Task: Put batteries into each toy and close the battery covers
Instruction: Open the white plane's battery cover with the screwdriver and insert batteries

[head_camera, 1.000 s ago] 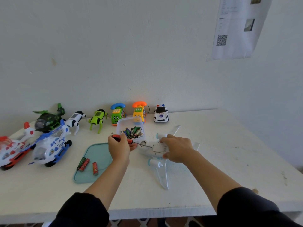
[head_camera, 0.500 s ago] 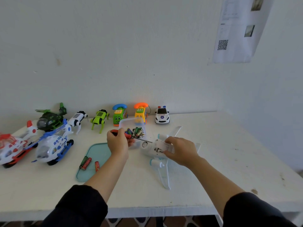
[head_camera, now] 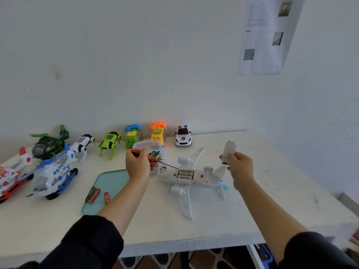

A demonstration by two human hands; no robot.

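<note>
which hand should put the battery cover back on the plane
Probably the right hand: it holds the cover, lifted right of the plane, whose batteries sit exposed. The left hand is occupied gripping the screwdriver.

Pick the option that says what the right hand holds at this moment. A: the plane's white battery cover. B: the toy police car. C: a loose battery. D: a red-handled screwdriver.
A: the right hand holds the white battery cover raised clear of the toy plane, whose compartment is open with batteries showing; the screwdriver is in the left hand.
</note>
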